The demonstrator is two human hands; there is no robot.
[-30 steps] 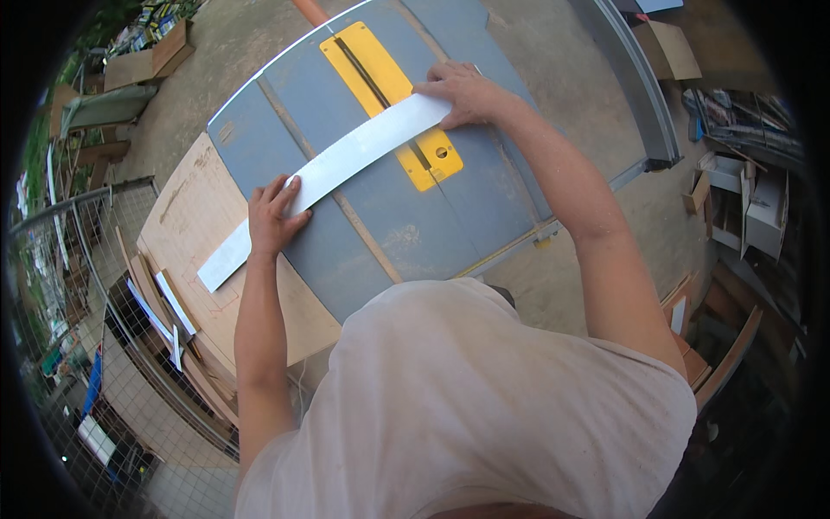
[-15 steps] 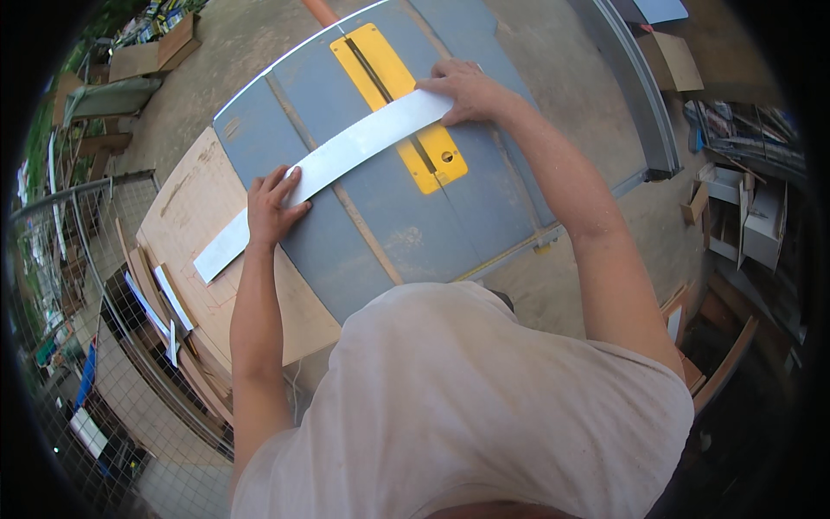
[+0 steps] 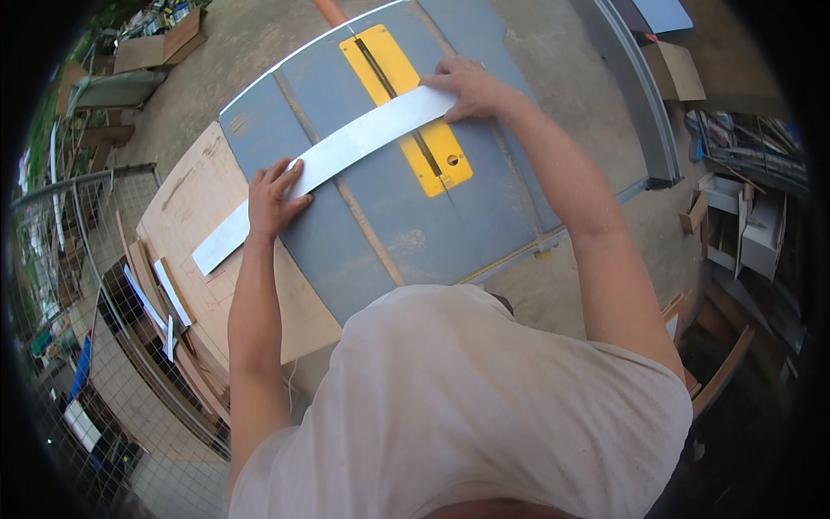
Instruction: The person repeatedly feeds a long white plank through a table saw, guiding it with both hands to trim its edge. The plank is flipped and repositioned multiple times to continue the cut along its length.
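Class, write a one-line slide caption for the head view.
Both hands, left and right, press a long white strip across a table saw's yellow insert.

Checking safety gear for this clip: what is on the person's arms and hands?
Nothing: the left hand and right hand are bare, with no gloves, watch or rings visible. Both forearms are bare. A light short-sleeved T-shirt covers the shoulders.

A long, thin, pale grey strip [image 3: 333, 156] lies flat and slantwise, pinned under the left fingers [image 3: 281, 186] near its middle and the right fingers [image 3: 450, 86] at its far end.
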